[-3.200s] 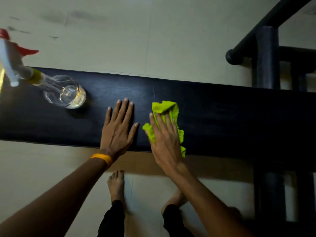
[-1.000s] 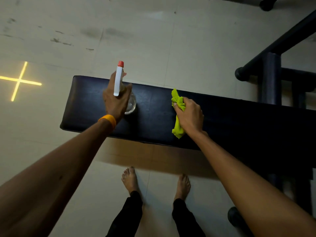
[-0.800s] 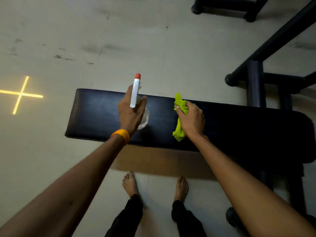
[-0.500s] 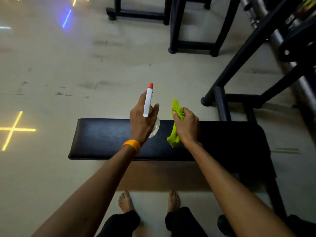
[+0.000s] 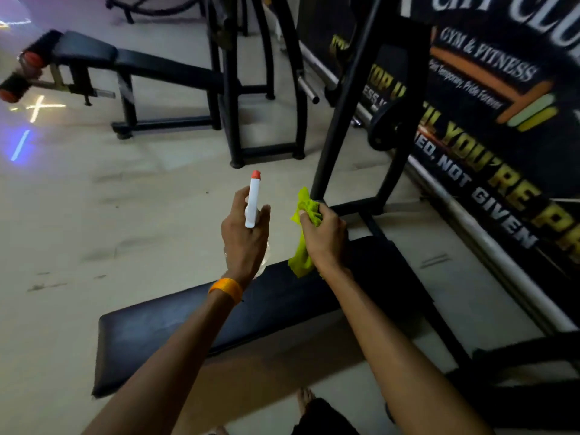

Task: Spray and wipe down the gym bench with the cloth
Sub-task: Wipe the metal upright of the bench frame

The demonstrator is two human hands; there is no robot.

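Both hands were raised above the black padded gym bench [image 5: 175,324], clear of its surface. The left hand [image 5: 244,240], with an orange band [image 5: 226,288] round its wrist, was wrapped about a spray bottle [image 5: 253,199], fingers closed on the neck so that the white sprayer head stood upright with its red tip uppermost; the clear body of the bottle showed only as a faint glint below the palm. Just beside it, the right hand [image 5: 324,240] was clenched on a bright yellow-green cloth [image 5: 303,233], which bunched out above the fingers and hung in a loose tail below the fist, its lower end in front of the far edge of the pad. The two hands were near each other but apart. The bench ran slantwise from lower left to the right, its near left end bare. Behind the hands rose a black steel rack [image 5: 342,105], and farther off on the pale floor [image 5: 110,215] stood an inclined bench [image 5: 141,62] with red-capped rollers. A dark wall banner [image 5: 489,98] with lettering filled the right side. One bare foot [image 5: 304,398] showed at the bottom edge.
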